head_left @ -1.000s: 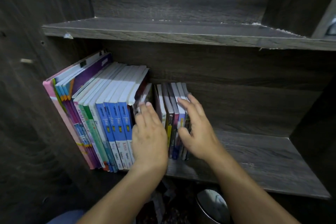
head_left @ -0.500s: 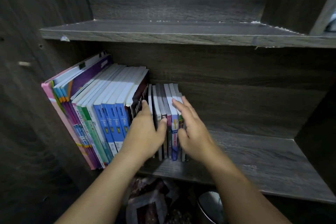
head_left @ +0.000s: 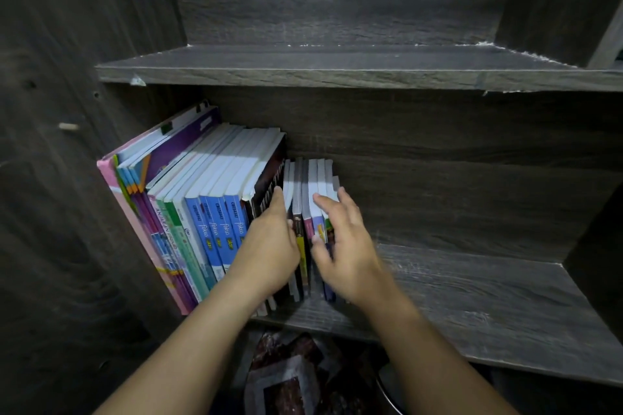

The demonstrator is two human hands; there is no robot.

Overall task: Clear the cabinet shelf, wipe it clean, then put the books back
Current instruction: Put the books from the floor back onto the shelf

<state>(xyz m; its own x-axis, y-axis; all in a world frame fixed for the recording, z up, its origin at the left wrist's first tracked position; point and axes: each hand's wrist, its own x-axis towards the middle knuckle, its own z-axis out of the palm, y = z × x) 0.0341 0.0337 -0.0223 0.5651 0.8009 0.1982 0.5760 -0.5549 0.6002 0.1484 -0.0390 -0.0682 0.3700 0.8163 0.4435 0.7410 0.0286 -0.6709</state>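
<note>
Two-handed, squaring up the small books [head_left: 312, 184] on the lower shelf [head_left: 472, 300], packing them hard against the tall row [head_left: 222, 162] leaning on the cabinet's left wall [head_left: 67, 229]. Laying the left hand [head_left: 269, 246] flat, fingers straight and together, across the black spine [head_left: 269, 175] and the first slim one, likely bracing the taller row against tipping rightward. Cupping the right hand [head_left: 347, 246] round the open flank of the small batch, fingers spread, thumb on the spines, pressing and not visibly pinching, allowing for motion blur. Probably shelving again rather than clearing, judging by the tidy upright packing. Reading "fokus" in white script on several blue spines [head_left: 215, 229], each carrying a yellow tag lower down. Failing to make out the small capitals above that word, or the lettering on the green spine [head_left: 178, 236] and the pink folder [head_left: 135, 229] at the far left.
</note>
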